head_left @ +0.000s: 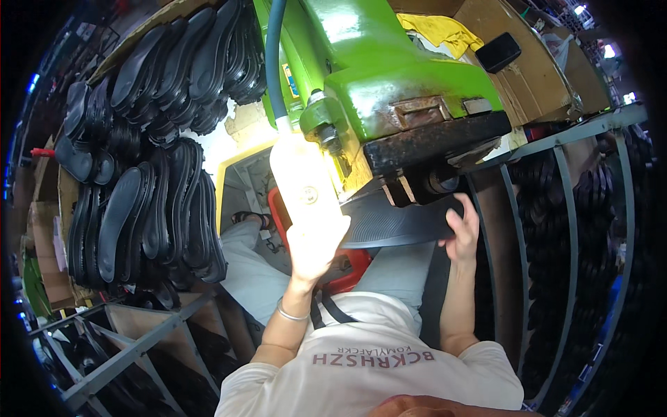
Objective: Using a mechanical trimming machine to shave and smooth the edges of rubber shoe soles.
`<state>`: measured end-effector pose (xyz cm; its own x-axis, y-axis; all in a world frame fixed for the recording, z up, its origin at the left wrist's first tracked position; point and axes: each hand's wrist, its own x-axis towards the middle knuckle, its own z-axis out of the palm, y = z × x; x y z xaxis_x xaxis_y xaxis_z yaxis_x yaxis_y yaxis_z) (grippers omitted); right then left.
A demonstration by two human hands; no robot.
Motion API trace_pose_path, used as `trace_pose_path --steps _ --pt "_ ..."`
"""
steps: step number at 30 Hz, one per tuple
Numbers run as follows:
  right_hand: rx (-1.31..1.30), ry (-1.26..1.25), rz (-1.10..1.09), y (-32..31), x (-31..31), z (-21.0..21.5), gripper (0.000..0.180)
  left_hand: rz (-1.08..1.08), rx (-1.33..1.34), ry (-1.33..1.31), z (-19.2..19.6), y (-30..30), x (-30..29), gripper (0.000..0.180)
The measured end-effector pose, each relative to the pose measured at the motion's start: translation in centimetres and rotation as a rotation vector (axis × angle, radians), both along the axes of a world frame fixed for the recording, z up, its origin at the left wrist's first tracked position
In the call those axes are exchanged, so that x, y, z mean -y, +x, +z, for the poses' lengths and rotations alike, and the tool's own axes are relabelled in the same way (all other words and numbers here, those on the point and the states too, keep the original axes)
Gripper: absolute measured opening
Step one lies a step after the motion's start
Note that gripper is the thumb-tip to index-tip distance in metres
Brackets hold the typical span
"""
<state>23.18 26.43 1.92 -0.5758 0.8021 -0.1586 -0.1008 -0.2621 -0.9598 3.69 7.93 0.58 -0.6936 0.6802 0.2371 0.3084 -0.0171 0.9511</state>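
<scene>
A black ribbed shoe sole (396,222) lies flat under the dark head of a green press machine (389,76). My right hand (462,233) grips the sole's right end with the fingers curled over its edge. My left hand (313,247) is raised in bright light and holds the sole's left end, just below a glaring lamp (302,184) on a blue hose (272,55). A metal bangle (292,313) sits on my left wrist.
Rows of black soles (153,208) stand stacked on a metal rack (125,347) at the left. More soles fill a grey rack (570,229) at the right. Cardboard boxes (528,62) and a yellow cloth (438,31) lie behind the machine. A red stool (351,267) is below.
</scene>
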Motion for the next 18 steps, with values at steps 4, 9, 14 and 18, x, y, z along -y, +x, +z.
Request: trace_pose_path --steps 4,9,14,18 --pt "-0.053 0.062 0.134 -4.0 -1.7 0.8 0.029 -0.036 0.064 0.042 0.2 -1.7 2.4 0.028" --pt "-0.141 0.013 0.321 -7.0 0.3 0.3 0.028 0.119 0.336 0.134 1.2 -2.8 5.1 0.022" --pt "-0.080 0.363 0.407 -8.8 2.8 0.8 0.044 0.113 0.544 0.181 -2.0 -3.2 9.9 0.014" --pt "-0.087 0.327 0.405 -9.4 3.2 0.2 0.053 -0.059 0.567 -0.131 -3.3 -0.4 9.9 0.020"
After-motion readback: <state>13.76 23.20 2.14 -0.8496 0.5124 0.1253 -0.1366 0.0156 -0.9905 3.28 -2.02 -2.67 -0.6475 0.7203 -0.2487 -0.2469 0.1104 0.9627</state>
